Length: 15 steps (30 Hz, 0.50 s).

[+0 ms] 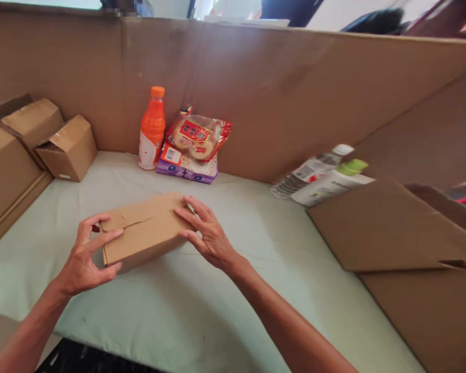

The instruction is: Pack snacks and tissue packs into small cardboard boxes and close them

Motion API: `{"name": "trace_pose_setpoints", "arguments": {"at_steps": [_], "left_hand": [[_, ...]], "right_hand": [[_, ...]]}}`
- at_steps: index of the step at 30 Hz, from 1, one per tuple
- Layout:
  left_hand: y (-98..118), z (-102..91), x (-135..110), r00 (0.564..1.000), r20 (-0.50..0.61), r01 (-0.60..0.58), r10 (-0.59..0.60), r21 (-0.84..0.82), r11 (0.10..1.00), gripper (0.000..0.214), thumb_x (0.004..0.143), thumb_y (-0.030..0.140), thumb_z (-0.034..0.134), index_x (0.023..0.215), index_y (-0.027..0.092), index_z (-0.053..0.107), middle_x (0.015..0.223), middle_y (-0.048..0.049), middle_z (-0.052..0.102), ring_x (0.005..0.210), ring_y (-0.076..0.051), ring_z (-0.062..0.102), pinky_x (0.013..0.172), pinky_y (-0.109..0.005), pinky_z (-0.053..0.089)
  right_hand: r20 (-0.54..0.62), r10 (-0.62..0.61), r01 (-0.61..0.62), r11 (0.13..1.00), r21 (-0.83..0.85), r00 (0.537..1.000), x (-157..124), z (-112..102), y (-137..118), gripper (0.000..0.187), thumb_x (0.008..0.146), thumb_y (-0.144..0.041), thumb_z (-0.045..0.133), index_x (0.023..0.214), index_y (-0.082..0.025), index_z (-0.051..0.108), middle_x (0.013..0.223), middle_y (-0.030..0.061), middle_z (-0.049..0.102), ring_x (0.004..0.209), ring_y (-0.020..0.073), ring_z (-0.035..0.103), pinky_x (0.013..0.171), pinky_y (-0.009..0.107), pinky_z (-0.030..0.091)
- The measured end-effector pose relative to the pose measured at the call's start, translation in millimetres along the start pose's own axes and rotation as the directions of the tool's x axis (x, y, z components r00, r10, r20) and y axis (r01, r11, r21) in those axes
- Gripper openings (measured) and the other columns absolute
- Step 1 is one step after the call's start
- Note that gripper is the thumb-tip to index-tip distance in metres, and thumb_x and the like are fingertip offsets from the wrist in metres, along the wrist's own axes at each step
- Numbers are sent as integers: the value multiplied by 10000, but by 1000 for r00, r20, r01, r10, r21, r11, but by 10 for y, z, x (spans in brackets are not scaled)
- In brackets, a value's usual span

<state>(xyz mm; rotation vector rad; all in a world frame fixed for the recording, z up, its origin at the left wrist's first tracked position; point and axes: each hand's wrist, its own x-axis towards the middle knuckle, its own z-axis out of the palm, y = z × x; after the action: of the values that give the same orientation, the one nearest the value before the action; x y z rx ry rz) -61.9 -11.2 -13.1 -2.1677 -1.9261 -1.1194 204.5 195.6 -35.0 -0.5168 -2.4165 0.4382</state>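
Note:
A brown cardboard box (151, 225) with a closed top is between my two hands over the pale green cloth. The seam of its flaps runs along part of the top from the left end. My left hand (86, 254) grips the left end, fingers on the top and thumb low on the near side. Around the right end, my right hand (207, 233) has its fingers on the top and edge. Whether the box rests fully on the cloth or is slightly tilted up, I cannot tell. What is inside it is hidden.
Behind stand an orange drink bottle (153, 129) and a red snack bag (198, 135) on purple packs (186, 172). A clear bottle (312, 173) leans by a white pack (330, 187). Small boxes (68, 147) are left, a large carton (388, 228) right, a cardboard wall (256, 93) behind.

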Motion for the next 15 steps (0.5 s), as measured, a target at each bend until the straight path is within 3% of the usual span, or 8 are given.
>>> {"name": "trace_pose_setpoints", "arguments": {"at_steps": [2,4,8,11,14,15], "left_hand": [[-97,-154,-136,990,-112,99,-87,107,989,461,830,302,695,1284,266,627,1409,-116,436,1278,-313,506,1028,-510,532],[-264,-358,-278,954,-244,227,-173,213,950,405,854,331,698,1251,261,654,1396,-106,454,1267,-319,518,1040,-538,524],[-737,-715,-421,824,-501,475,-264,356,805,454,841,395,755,1229,174,672,1426,-86,460,1344,-383,475,1146,-626,424],[-1046,-865,-393,762,-567,570,-313,357,740,530,888,444,688,1327,158,603,1513,-38,386,1432,-401,384,1188,-640,328],[-1156,-947,-311,754,-567,575,-331,326,750,510,979,423,562,1418,173,489,1571,-5,302,1490,-405,282,1124,-665,291],[-1135,-941,-269,778,-520,548,-354,284,787,502,996,410,545,1435,180,459,1573,-16,308,1486,-404,289,1092,-672,309]], "right_hand": [[-86,52,-52,999,3,995,213,269,-52,516,1027,-498,456,1495,-286,505,1624,124,390,1496,297,371,1187,576,347],[-85,92,-89,995,34,992,342,556,-125,496,1030,-445,448,1490,-266,492,1620,139,390,1493,289,379,1186,571,347],[148,137,-147,988,53,979,260,1019,-238,414,979,-322,535,1370,-196,588,1584,198,426,1442,305,448,1150,547,399],[282,152,-167,985,31,947,90,1196,-264,360,940,-255,581,1285,-174,644,1557,222,457,1404,337,486,1115,564,426],[294,177,-195,980,33,939,54,1247,-290,318,939,-234,582,1237,-166,668,1547,232,467,1408,344,482,1125,575,413],[294,199,-216,976,29,935,73,1241,-316,314,937,-227,585,1235,-169,669,1549,230,466,1417,339,474,1135,571,403]]}}
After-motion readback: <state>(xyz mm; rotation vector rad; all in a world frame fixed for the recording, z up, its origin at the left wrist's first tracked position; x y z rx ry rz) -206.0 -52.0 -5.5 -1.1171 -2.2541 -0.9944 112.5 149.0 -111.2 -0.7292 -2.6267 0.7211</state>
